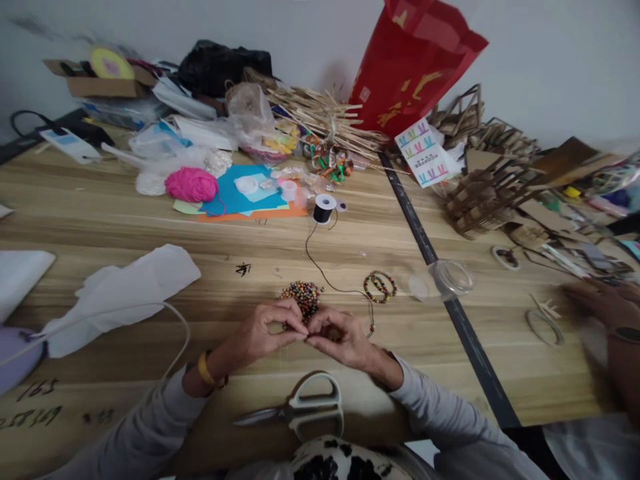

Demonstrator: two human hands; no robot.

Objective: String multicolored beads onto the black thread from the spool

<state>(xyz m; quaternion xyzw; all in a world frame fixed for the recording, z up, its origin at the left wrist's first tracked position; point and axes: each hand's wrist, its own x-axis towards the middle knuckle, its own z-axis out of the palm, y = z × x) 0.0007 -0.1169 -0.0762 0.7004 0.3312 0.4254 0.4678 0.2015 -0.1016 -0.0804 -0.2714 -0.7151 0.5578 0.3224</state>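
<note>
Two hands meet at a fingertip pinch beside loose beads, probably to steady something tiny.
The left hand (267, 327) and right hand (350, 339) each close thumb against finger, tips nearly touching; what the grip pinches is too small to tell. The bead pile (303, 297) lies just beyond the grip, likely so single beads are within easy reach. A dark cord (320, 265) runs slack from the spool (325, 211), farther beyond, down to the grip's right (slack presumably spares it a tug). Finished-looking beaded loops (380, 287) rest right of the grip, apart from the pile, and scissors (315, 405) lie on the surface (240, 243) on the body side, blades pointing left.
</note>
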